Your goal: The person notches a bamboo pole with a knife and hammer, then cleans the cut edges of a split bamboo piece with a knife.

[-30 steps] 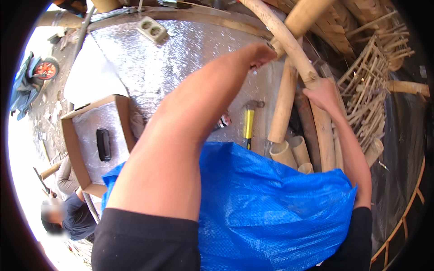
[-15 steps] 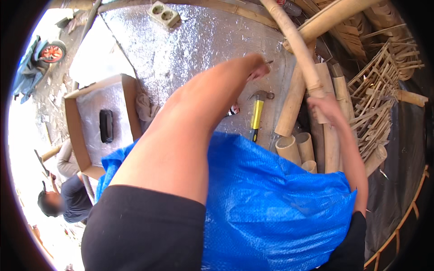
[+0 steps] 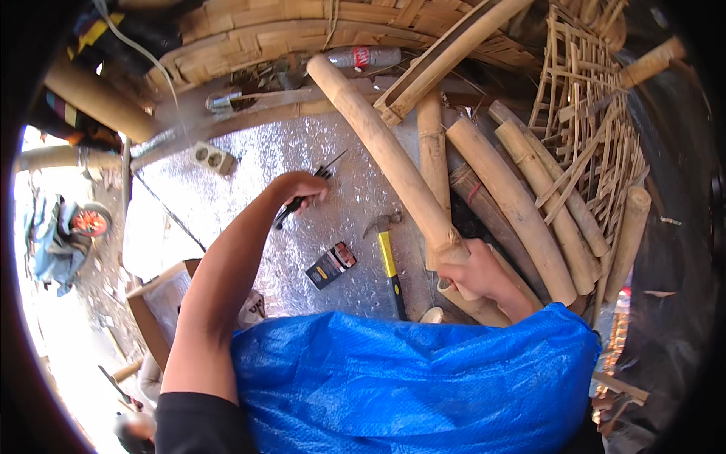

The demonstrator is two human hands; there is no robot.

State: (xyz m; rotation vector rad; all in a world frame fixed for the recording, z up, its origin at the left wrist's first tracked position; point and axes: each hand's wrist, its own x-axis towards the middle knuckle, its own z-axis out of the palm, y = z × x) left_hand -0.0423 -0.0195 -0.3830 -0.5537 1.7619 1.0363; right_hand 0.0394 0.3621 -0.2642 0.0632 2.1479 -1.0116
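We have our two hands well apart, each closed on something of its own. In the right of centre, our right hand point(image 3: 484, 278) is clamped around the lower end of a bamboo pole point(image 3: 382, 144), which slants from there up to the upper middle of the frame. The pole is pale tan, round and fairly smooth, with faint darker smudges along its length. We can see a raised joint ring close to the gripping fingers, and its far end looks bluntly cut. The side facing us shows no split.

Left of centre, our left hand point(image 3: 306, 191) is wrapped around a dark tool point(image 3: 286, 212). Its black handle pokes out below the fist and a thin, pointed tip shows above it, aimed toward the upper right; we cannot tell what kind of tool it is. The tool and the pole are apart.

Under that hand spreads a crinkled silvery sheet point(image 3: 257, 144). On it, in the middle of the frame, we see a dark printed packet point(image 3: 330, 266) and, just beside it, a claw hammer point(image 3: 389, 261) with a yellow and black handle. A blue tarp point(image 3: 416, 378) fills the lower middle, and more bamboo lengths point(image 3: 514, 212) lie at the right.
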